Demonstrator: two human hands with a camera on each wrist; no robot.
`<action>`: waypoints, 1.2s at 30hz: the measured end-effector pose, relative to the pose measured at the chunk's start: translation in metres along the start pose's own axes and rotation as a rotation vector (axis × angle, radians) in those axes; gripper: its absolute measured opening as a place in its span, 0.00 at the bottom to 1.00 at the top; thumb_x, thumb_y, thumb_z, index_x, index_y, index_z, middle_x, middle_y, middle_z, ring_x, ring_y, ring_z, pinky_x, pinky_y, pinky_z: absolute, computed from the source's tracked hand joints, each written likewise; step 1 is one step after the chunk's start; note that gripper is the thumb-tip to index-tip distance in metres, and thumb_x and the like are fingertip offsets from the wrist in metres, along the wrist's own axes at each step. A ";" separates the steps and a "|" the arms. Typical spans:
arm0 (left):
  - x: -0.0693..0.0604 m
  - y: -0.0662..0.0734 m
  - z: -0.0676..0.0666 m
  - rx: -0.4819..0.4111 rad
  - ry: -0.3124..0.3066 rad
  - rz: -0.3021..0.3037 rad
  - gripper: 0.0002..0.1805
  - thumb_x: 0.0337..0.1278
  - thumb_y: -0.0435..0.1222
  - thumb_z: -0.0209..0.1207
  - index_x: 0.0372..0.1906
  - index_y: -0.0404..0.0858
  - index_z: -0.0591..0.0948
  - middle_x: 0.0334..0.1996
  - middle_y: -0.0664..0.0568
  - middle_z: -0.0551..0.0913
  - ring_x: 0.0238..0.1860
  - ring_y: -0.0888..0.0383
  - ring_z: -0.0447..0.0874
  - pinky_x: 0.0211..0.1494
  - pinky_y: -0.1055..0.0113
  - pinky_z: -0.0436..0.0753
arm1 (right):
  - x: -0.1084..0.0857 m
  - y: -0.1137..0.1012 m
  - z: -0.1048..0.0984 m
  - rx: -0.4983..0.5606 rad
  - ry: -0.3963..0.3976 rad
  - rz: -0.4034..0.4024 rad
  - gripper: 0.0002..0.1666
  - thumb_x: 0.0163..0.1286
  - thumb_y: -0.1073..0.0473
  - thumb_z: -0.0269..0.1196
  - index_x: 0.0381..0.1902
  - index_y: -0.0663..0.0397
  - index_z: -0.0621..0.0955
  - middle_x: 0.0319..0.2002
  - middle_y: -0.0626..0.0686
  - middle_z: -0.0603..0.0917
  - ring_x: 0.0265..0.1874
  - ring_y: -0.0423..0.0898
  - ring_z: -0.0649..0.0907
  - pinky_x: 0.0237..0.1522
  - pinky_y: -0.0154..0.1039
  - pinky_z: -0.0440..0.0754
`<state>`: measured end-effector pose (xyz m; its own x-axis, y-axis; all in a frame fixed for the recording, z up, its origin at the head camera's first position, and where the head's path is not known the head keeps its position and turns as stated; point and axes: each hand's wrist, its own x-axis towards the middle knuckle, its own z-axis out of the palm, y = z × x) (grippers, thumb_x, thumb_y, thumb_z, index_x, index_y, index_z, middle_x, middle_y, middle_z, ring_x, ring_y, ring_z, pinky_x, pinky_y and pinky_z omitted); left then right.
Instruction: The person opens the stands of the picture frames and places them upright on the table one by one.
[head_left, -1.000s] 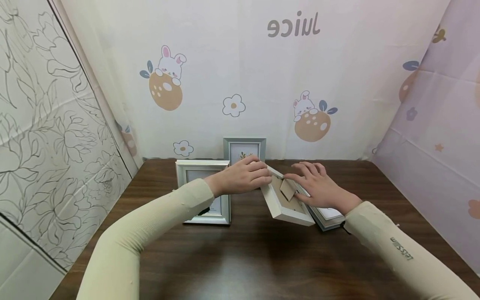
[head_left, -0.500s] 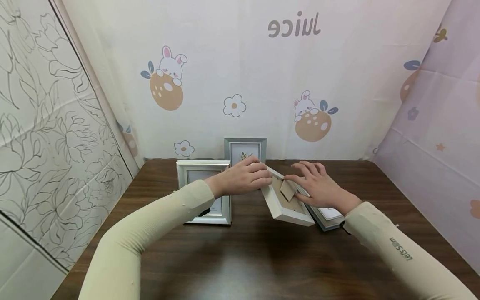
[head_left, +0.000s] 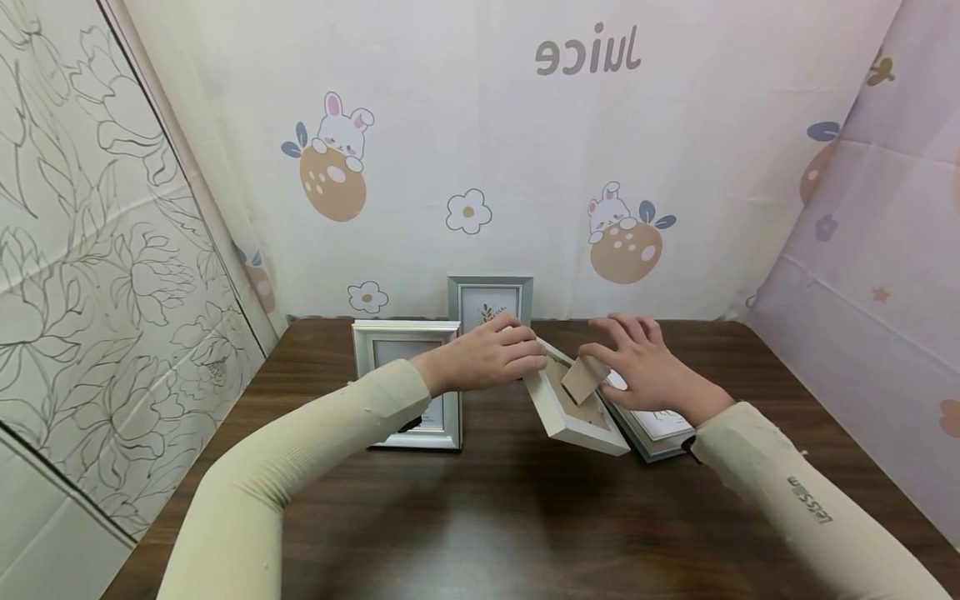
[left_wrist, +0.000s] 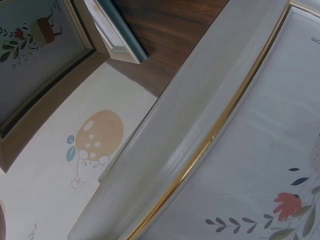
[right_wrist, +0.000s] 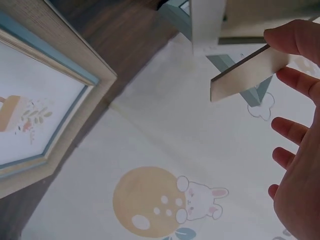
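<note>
In the head view my left hand (head_left: 491, 354) grips the upper left edge of a white picture frame (head_left: 592, 412). The frame is tilted, with its tan back towards me. A small stand flap (head_left: 583, 379) sticks out from that back. My right hand (head_left: 648, 367) pinches the flap's edge between thumb and index finger; the right wrist view shows the thumb (right_wrist: 295, 37) on the flap (right_wrist: 247, 75), its other fingers spread apart. My left hand does not show in the left wrist view. The picture side of the held frame is turned away in the head view.
A cream frame (head_left: 452, 425) stands at the left, partly behind my left arm. Further back, a grey-green frame (head_left: 453, 292) stands near the printed curtain (head_left: 525, 167). Another frame (head_left: 660, 427) sits just right of the held one, partly covered, on the dark wooden table (head_left: 480, 517).
My right hand has shifted slightly to the right, and the stand flap has swung further out from the frame's back. My left hand and the frame have barely moved.
</note>
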<state>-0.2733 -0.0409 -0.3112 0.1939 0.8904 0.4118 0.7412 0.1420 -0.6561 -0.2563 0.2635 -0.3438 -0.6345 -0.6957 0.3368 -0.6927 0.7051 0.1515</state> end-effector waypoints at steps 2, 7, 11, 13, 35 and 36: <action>0.000 0.000 0.001 -0.003 0.003 0.002 0.18 0.57 0.31 0.68 0.51 0.40 0.76 0.48 0.52 0.82 0.50 0.55 0.78 0.56 0.61 0.74 | -0.001 0.001 -0.002 0.005 0.013 0.000 0.28 0.55 0.56 0.68 0.56 0.49 0.78 0.66 0.67 0.63 0.64 0.66 0.57 0.55 0.68 0.52; 0.001 0.001 0.004 0.007 0.012 0.013 0.14 0.60 0.27 0.64 0.49 0.40 0.77 0.46 0.53 0.82 0.48 0.55 0.78 0.52 0.61 0.75 | -0.002 0.002 -0.008 0.005 0.047 0.010 0.29 0.53 0.58 0.66 0.56 0.50 0.77 0.66 0.67 0.62 0.64 0.67 0.57 0.55 0.68 0.52; 0.000 0.002 0.006 0.022 0.006 0.017 0.14 0.61 0.27 0.63 0.49 0.40 0.77 0.46 0.54 0.82 0.47 0.55 0.78 0.52 0.62 0.75 | -0.002 0.002 -0.010 0.006 0.054 0.015 0.29 0.53 0.57 0.67 0.56 0.50 0.77 0.66 0.67 0.62 0.64 0.66 0.57 0.55 0.68 0.51; 0.000 0.002 0.006 0.023 0.012 0.016 0.13 0.61 0.28 0.63 0.49 0.40 0.78 0.46 0.54 0.82 0.47 0.56 0.78 0.51 0.62 0.75 | -0.002 0.002 -0.010 0.008 0.057 0.012 0.29 0.53 0.57 0.67 0.56 0.50 0.77 0.66 0.66 0.62 0.64 0.66 0.57 0.55 0.68 0.51; 0.004 0.000 0.004 -0.019 0.087 0.001 0.14 0.58 0.28 0.66 0.48 0.38 0.78 0.46 0.52 0.82 0.47 0.54 0.79 0.52 0.61 0.76 | -0.004 0.002 -0.004 0.009 0.041 0.031 0.29 0.56 0.56 0.67 0.58 0.49 0.75 0.65 0.63 0.62 0.64 0.65 0.58 0.55 0.68 0.52; 0.005 0.000 0.003 -0.019 0.087 0.000 0.14 0.58 0.28 0.66 0.48 0.39 0.78 0.46 0.52 0.82 0.47 0.54 0.79 0.52 0.61 0.76 | -0.004 0.002 -0.004 0.008 0.040 0.032 0.30 0.57 0.56 0.67 0.58 0.49 0.75 0.65 0.64 0.63 0.64 0.65 0.58 0.55 0.68 0.52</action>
<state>-0.2746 -0.0353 -0.3115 0.2480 0.8493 0.4659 0.7532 0.1334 -0.6441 -0.2539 0.2686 -0.3412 -0.6421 -0.6671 0.3778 -0.6753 0.7254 0.1331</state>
